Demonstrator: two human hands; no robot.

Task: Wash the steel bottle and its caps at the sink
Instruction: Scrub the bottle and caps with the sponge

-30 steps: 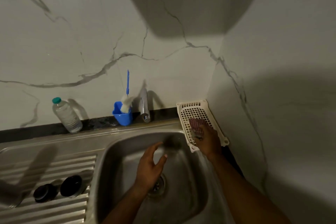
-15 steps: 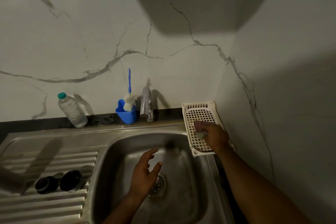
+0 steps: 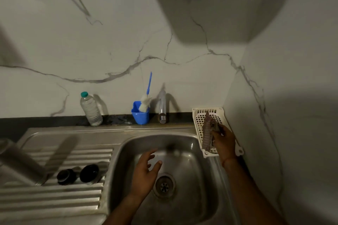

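Beside sink (image 3: 197, 153), right hand (image 3: 224, 143) grips striped cloth (image 3: 207, 134).

- A home kitchen, seen at its washing-up corner.
- A steel sink (image 3: 203, 179) with a ribbed drainboard (image 3: 54, 199) on its left is set into the counter.
- A tap (image 3: 162, 107) stands at the far rim, against a marble-patterned wall (image 3: 109, 42).
- Left of the tap are a blue holder (image 3: 140, 118) with a brush (image 3: 146, 99) and a plastic bottle (image 3: 91, 109).
- A white plastic basket (image 3: 198, 120) sits in the right corner.
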